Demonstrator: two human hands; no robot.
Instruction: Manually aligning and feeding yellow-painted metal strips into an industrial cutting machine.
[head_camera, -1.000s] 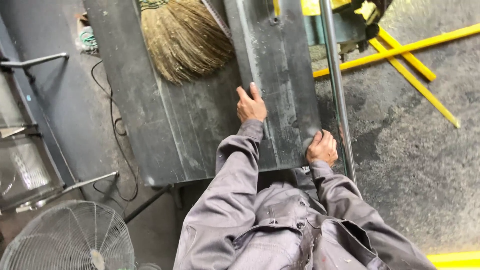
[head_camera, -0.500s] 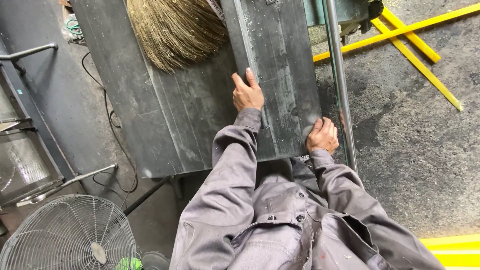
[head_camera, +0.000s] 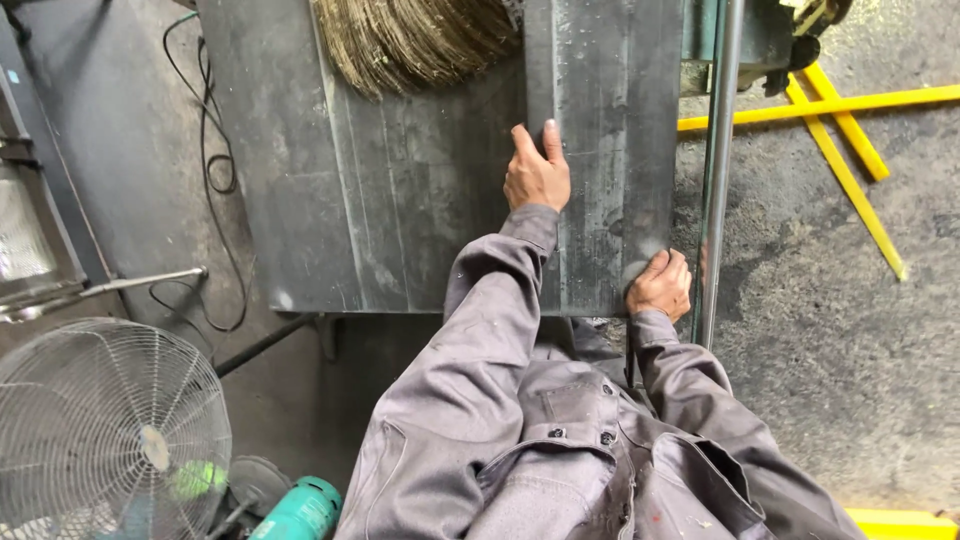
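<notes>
A long dark metal sheet (head_camera: 610, 130) lies on a grey steel work table (head_camera: 330, 200). My left hand (head_camera: 537, 172) rests flat on the sheet's left edge, fingers pointing away from me. My right hand (head_camera: 660, 285) grips the sheet's near right corner, fingers curled over the edge. Both arms wear grey work sleeves. A straw broom head (head_camera: 410, 40) lies on the table just left of the sheet.
A metal rod (head_camera: 715, 170) runs along the table's right side. Yellow floor bars (head_camera: 840, 140) lie at the upper right. A wire-guard fan (head_camera: 100, 430) and a green cylinder (head_camera: 300, 510) stand at the lower left. A black cable (head_camera: 215, 170) trails on the floor.
The view has shifted, so the fan shows more fully and the broom sits higher in the frame. Both hands stay on the sheet in about the same places.
</notes>
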